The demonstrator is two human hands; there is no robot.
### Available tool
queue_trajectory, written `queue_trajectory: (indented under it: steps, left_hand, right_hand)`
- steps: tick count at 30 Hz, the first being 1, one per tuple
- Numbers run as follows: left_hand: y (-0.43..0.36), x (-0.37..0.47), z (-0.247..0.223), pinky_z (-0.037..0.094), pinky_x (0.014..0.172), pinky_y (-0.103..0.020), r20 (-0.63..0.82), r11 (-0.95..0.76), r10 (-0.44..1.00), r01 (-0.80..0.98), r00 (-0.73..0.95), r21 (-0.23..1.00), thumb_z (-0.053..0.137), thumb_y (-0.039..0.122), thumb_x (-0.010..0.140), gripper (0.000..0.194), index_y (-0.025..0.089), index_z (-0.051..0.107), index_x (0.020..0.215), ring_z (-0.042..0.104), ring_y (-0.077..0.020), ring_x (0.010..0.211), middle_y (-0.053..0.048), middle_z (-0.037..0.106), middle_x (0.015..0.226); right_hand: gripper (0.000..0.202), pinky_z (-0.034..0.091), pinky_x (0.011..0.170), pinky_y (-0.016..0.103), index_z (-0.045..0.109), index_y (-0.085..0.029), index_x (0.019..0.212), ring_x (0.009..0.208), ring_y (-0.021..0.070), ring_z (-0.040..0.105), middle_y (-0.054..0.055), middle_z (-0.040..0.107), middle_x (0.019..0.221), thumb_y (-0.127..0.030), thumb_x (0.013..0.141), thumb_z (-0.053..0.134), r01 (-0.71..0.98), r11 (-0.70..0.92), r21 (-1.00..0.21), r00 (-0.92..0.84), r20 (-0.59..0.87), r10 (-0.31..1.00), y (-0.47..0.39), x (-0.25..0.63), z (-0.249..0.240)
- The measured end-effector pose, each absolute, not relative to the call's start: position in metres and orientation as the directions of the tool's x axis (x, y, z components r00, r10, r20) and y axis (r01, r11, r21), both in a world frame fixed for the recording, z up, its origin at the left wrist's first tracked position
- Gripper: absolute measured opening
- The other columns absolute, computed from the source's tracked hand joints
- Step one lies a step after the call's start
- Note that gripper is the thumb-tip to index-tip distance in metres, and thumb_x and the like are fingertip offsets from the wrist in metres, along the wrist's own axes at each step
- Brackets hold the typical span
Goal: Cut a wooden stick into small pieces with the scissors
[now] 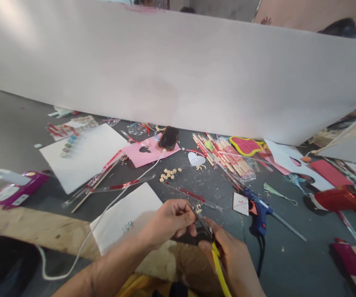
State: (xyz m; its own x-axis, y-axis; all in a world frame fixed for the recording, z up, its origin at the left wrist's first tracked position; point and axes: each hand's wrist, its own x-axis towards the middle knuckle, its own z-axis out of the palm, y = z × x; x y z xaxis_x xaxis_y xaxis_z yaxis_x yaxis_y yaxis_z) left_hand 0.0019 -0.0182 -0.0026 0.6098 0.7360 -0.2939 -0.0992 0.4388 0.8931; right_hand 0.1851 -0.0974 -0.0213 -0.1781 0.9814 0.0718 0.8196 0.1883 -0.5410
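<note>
Near the table's front edge, my right hand [232, 255] is wrapped round yellow-handled pliers [217, 264]. Their dark metal jaws point up and left, toward my left hand. My left hand [176, 218] is closed in a pinch right beside the jaw tips; what its fingers hold is too small and blurred to make out. Just beyond the tips lie small pale wooden bits [198, 208]. A little further off sits a heap of small wooden pieces [170, 175]. Under my left forearm is a white sheet [125, 214] with handwriting on it.
A blue glue gun [260, 210] lies to the right, its cord running toward me. Bundled wooden sticks [227, 156], a phone [168, 138] on pink paper [139, 153] and a white cable [128, 185] lie ahead. A tall white board [165, 70] stands behind. Purple devices [20, 189] flank both sides.
</note>
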Motion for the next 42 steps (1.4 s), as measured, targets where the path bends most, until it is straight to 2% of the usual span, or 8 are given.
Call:
queue_trajectory:
  steps: [4,11,16,19,23,31,38,42]
  left_hand:
    - [-0.024,0.007,0.001,0.035,0.048,-0.018,-0.146,0.069,0.896,0.192,0.42,0.979,0.052,0.023,0.078,0.009,0.016,0.055,0.073,0.049,-0.0084,0.051,0.002,0.056,0.061]
    - [-0.027,0.007,0.003,0.038,0.056,-0.02,-0.063,-0.04,0.925,0.261,0.374,0.965,0.049,0.016,0.078,0.013,0.016,0.057,0.068,0.055,-0.0115,0.06,0.001,0.061,0.062]
    - [-0.018,0.0,0.004,0.027,0.041,-0.017,-0.221,0.25,0.808,0.021,0.546,0.968,0.055,0.026,0.078,0.015,0.014,0.055,0.068,0.039,-0.0057,0.041,-0.002,0.063,0.056]
    - [-0.012,-0.005,0.0,0.013,0.033,-0.017,-0.324,0.502,0.677,-0.092,0.661,0.86,0.062,0.029,0.072,0.017,0.014,0.054,0.07,0.023,-0.0021,0.032,0.0,0.061,0.05]
    - [-0.009,-0.007,-0.006,0.01,0.031,-0.018,-0.342,0.662,0.533,-0.13,0.774,0.738,0.067,0.027,0.066,0.02,0.014,0.053,0.07,0.022,-0.0015,0.027,-0.001,0.061,0.048]
    - [-0.024,0.005,0.0,0.036,0.047,-0.018,-0.178,0.134,0.864,0.126,0.47,0.983,0.049,0.026,0.081,0.012,0.016,0.054,0.078,0.05,-0.0081,0.048,0.002,0.058,0.063]
    - [-0.027,0.004,0.011,0.037,0.05,-0.019,-0.136,0.01,0.927,0.34,0.349,0.94,0.047,0.018,0.079,0.013,0.019,0.059,0.073,0.052,-0.0112,0.051,0.004,0.054,0.052]
    - [-0.025,0.003,0.011,0.035,0.05,-0.019,-0.127,0.029,0.919,0.256,0.374,0.966,0.048,0.016,0.077,0.012,0.017,0.058,0.07,0.051,-0.0102,0.054,0.001,0.061,0.062]
  right_hand:
    - [0.04,0.052,0.068,0.025,0.049,-0.021,0.12,0.076,0.0177,0.066,0.008,0.068,0.096,-0.04,0.085,0.044,0.849,0.142,-0.509,-0.105,0.101,0.989,-0.096,0.183,-0.022]
    - [0.039,0.051,0.069,0.025,0.049,-0.021,0.12,0.083,0.018,0.066,0.007,0.068,0.097,-0.038,0.086,0.044,0.834,0.134,-0.535,-0.109,0.077,0.991,-0.098,0.181,-0.023]
    - [0.039,0.051,0.066,0.024,0.05,-0.021,0.12,0.077,0.0179,0.066,0.008,0.068,0.094,-0.037,0.084,0.046,0.839,0.168,-0.517,-0.141,0.091,0.986,-0.101,0.182,-0.028]
    - [0.038,0.051,0.068,0.025,0.05,-0.022,0.12,0.076,0.0175,0.065,0.008,0.067,0.091,-0.037,0.085,0.046,0.847,0.19,-0.496,-0.166,0.093,0.982,-0.103,0.181,-0.026]
    - [0.038,0.051,0.07,0.026,0.051,-0.023,0.119,0.077,0.0179,0.065,0.006,0.067,0.084,-0.038,0.085,0.045,0.838,0.199,-0.507,-0.155,0.128,0.98,-0.104,0.18,-0.026]
    - [0.039,0.051,0.067,0.026,0.049,-0.021,0.12,0.076,0.018,0.065,0.007,0.068,0.09,-0.038,0.086,0.043,0.843,0.131,-0.521,-0.113,0.066,0.991,-0.098,0.181,-0.023]
    - [0.039,0.052,0.067,0.026,0.05,-0.022,0.12,0.077,0.0184,0.066,0.008,0.069,0.093,-0.039,0.086,0.042,0.85,0.131,-0.51,-0.11,0.071,0.991,-0.097,0.179,-0.018]
    - [0.038,0.052,0.066,0.025,0.051,-0.022,0.119,0.079,0.0185,0.066,0.007,0.068,0.094,-0.038,0.086,0.043,0.869,0.143,-0.474,-0.115,0.088,0.989,-0.099,0.179,-0.02]
